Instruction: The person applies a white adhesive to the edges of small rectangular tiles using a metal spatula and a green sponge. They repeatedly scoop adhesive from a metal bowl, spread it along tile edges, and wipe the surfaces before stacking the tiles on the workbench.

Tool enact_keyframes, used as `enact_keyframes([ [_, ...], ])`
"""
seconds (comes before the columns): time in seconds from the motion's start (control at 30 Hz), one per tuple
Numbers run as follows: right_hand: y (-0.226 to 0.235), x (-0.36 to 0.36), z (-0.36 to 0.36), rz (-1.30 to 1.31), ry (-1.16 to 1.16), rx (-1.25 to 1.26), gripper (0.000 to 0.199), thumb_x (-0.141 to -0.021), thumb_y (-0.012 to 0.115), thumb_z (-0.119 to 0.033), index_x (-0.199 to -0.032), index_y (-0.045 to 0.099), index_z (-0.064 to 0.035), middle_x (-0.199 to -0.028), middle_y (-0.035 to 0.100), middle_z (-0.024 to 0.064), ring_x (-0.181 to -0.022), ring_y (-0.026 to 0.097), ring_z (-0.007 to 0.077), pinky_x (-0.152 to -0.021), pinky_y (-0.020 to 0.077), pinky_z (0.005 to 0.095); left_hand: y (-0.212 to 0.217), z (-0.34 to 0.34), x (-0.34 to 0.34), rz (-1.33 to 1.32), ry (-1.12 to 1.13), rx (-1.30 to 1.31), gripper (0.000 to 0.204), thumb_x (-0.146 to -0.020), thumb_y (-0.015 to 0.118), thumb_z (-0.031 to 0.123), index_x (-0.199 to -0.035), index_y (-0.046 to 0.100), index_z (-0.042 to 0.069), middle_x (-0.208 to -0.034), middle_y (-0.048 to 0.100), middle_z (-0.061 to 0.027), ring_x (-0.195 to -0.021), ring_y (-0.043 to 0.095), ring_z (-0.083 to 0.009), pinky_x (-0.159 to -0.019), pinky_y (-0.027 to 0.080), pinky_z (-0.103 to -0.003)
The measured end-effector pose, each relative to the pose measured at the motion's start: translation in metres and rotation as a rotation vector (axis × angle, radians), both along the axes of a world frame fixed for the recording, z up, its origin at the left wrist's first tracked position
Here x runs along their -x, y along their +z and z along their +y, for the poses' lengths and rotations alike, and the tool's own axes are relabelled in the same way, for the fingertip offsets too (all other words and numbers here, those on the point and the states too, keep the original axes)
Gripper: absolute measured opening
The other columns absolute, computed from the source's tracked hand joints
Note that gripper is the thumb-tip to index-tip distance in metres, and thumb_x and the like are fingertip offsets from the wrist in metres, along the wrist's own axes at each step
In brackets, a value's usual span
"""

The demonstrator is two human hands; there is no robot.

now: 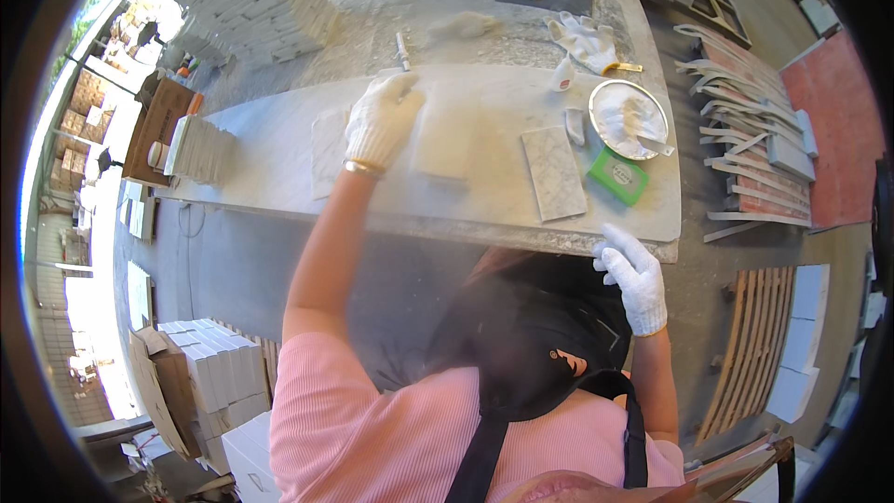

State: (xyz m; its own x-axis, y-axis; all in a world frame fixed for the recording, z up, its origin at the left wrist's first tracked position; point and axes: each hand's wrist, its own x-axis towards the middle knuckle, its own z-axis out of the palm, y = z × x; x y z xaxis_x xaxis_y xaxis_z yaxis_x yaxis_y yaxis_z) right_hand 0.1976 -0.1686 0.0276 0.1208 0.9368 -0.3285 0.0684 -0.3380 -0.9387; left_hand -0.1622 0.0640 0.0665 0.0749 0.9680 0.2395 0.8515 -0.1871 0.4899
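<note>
Nearest the camera sits the person's pink ribbed top [372, 428] with a black apron [531, 335] strapped across it; both forearms extend from here toward the workbench [279, 144]. The left hand [382, 121], in a white knit glove with a gold bracelet at the wrist, lies palm-down on the bench top, fingers spread and flat; it grasps nothing; its fingertips touch the left edge of a pale square tile [447, 135] lying flat near the bench centre. A second pale tile [326, 151] lies just left of that wrist, partly under the hand. The right hand [635, 275], also in a white glove, hangs at the near right edge of the bench, fingers loosely curled and apart from any object; it holds nothing.

Right of the pale square tile lies a grey veined marble tile [554, 172], flat and slightly angled; right of it sits a green sponge block [617, 175]; beyond that stands a round metal bowl [629, 119] holding white paste. A small white cup [562, 74] stands just left of the bowl on its far side; a spare pair of white gloves [585, 37] lies farther back. A white marker-like stick [402, 51] lies on the far side of the left hand. A stack of tiles [200, 151] stands on edge at the left end of the bench; cardboard boxes of tiles [209, 373] rest on the floor at near left.
</note>
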Motion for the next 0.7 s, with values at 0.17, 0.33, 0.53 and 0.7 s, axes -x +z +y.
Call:
enact_keyframes([
  [0.17,-0.033,0.013,0.024,-0.172,0.009,-0.119,0.045,-0.100,0.069,-0.017,-0.141,0.063,0.0009,-0.118,0.074,0.0099,-0.106,0.069,0.0192,-0.091,0.0540,0.0325,0.015,-0.093,-0.022,-0.507,-0.133,0.620,0.035,-0.099,0.064,0.027,-0.126,0.075,0.008,-0.116,0.077,-0.0143,-0.109,0.072,-0.0261,-0.095,0.054,-0.039],
  [0.33,-0.043,0.025,0.048,-0.588,0.037,-0.275,0.044,-0.096,0.073,-0.015,-0.138,0.065,-0.0033,-0.123,0.071,0.0116,-0.111,0.068,0.0205,-0.096,0.0533,0.0335,-0.037,-0.128,-0.080,-0.552,-0.260,0.585,0.050,-0.097,0.067,0.026,-0.141,0.063,0.000,-0.123,0.072,-0.0135,-0.099,0.070,-0.0167,-0.090,0.056,-0.032],
  [0.53,-0.047,0.027,0.051,-0.798,0.004,-0.299,0.047,-0.094,0.075,-0.021,-0.137,0.065,-0.0048,-0.128,0.069,0.0171,-0.120,0.067,0.0310,-0.102,0.0521,0.0382,-0.072,-0.130,-0.106,-1.243,-0.132,0.942,0.063,-0.099,0.067,0.023,-0.149,0.048,-0.010,-0.132,0.066,-0.0210,-0.109,0.069,-0.0244,-0.092,0.057,-0.037],
  [0.7,-0.048,0.032,0.069,-0.452,-0.062,-0.234,0.050,-0.096,0.074,-0.021,-0.142,0.063,-0.0042,-0.113,0.070,0.0096,-0.092,0.069,0.0200,-0.074,0.0547,0.0315,-0.080,-0.123,-0.111,-1.513,-0.041,0.986,0.055,-0.104,0.064,0.022,-0.146,0.049,-0.011,-0.128,0.066,-0.0220,-0.109,0.069,-0.0280,-0.090,0.058,-0.039],
])
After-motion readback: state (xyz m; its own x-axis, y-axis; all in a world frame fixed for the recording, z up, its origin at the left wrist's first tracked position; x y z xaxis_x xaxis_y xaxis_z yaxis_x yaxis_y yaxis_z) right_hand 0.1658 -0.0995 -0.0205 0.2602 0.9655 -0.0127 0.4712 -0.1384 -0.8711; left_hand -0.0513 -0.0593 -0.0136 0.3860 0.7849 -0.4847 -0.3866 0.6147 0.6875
